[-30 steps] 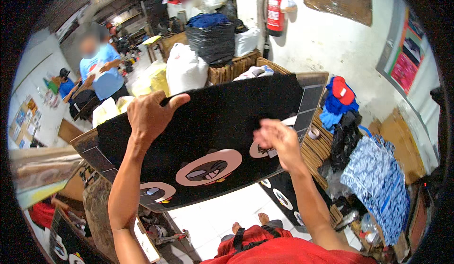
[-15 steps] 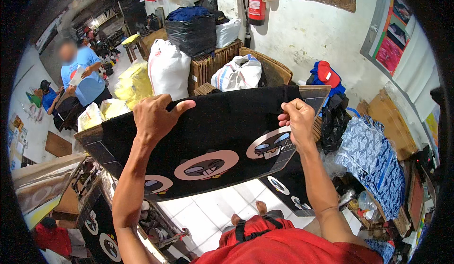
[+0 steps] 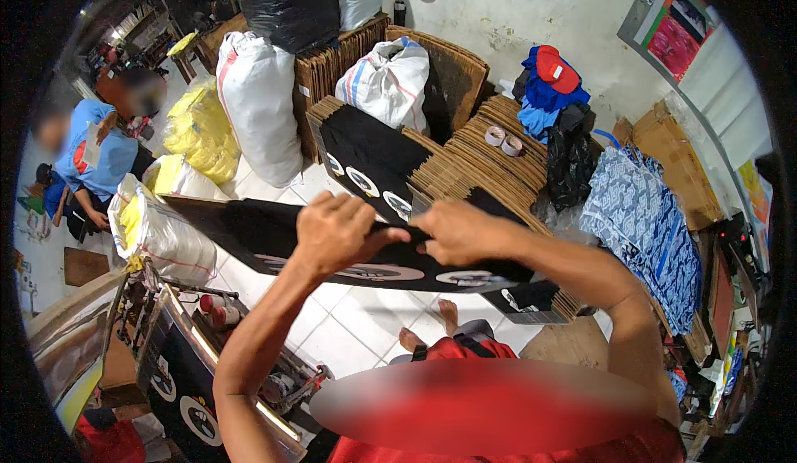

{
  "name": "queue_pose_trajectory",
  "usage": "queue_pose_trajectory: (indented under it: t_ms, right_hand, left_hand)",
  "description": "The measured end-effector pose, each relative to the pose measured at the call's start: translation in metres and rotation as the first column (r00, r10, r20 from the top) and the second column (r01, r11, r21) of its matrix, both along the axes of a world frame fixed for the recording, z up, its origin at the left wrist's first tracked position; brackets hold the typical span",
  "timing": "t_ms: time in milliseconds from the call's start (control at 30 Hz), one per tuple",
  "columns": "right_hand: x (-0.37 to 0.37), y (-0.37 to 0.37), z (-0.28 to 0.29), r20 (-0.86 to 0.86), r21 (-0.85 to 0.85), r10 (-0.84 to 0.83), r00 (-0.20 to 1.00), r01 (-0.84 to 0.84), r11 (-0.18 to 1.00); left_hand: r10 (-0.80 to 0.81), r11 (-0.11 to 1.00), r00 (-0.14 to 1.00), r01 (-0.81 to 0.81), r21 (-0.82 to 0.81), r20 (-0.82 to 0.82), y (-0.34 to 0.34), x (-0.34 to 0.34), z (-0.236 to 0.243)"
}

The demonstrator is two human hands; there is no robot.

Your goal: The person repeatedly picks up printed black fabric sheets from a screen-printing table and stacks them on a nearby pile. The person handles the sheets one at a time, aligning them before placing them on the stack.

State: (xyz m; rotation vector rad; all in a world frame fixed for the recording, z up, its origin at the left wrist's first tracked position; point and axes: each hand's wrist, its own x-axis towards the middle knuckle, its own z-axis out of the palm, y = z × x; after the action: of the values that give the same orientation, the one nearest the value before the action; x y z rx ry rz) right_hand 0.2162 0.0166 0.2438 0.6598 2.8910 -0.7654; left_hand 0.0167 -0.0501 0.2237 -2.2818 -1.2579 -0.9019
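Observation:
A board (image 3: 184, 206) covered with black fabric (image 3: 249, 229) stretches before me, its top edge toward me. Pale ovals with cartoon faces are printed along the fabric. My left hand (image 3: 336, 235) is closed over the upper edge near the middle, thumb pointing right. Close beside it, my right hand (image 3: 461, 232) has its fingers curled in on the fabric's edge. The fingertips of both hands are partly hidden.
Behind stand layered boards (image 3: 490, 152), some draped with black printed cloth (image 3: 365, 152), plus two tape rolls (image 3: 504, 141). White sacks (image 3: 257, 114) and yellow bags (image 3: 199, 135) are at left, near a person in blue (image 3: 91, 143). Patterned blue cloth (image 3: 635, 231) hangs at right.
My right hand has moved left, close to my left hand. The board has tipped, so its printed face looks narrower. My view has shifted downward, showing more stacked boards behind.

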Motion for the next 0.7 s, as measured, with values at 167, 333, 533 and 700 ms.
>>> queue_pose_trajectory:
  t_ms: [167, 333, 533, 700]
  right_hand:
    - [0.026, -0.011, -0.107, 0.061, -0.098, -0.205, 0.977, 0.21, 0.973]
    - [0.062, -0.017, -0.224, 0.075, -0.174, -0.339, 0.938, 0.347, 0.921]
    - [0.123, -0.017, -0.337, 0.251, -0.141, -0.454, 0.855, 0.496, 0.856]
    - [0.172, -0.014, -0.4, 0.271, -0.064, -0.521, 0.809, 0.555, 0.829]
  left_hand:
    - [0.131, 0.829, 0.991, -0.103, -0.549, 0.013, 0.001, 0.027, -0.064]
    - [0.375, 0.829, 0.876, -0.17, -0.534, 0.304, -0.019, 0.049, -0.141]
    - [0.711, 0.33, 0.694, -0.183, -0.926, 0.116, -0.135, 0.078, -0.279]
    - [0.794, -0.254, 0.571, 0.003, -0.967, -0.207, -0.264, 0.108, -0.349]
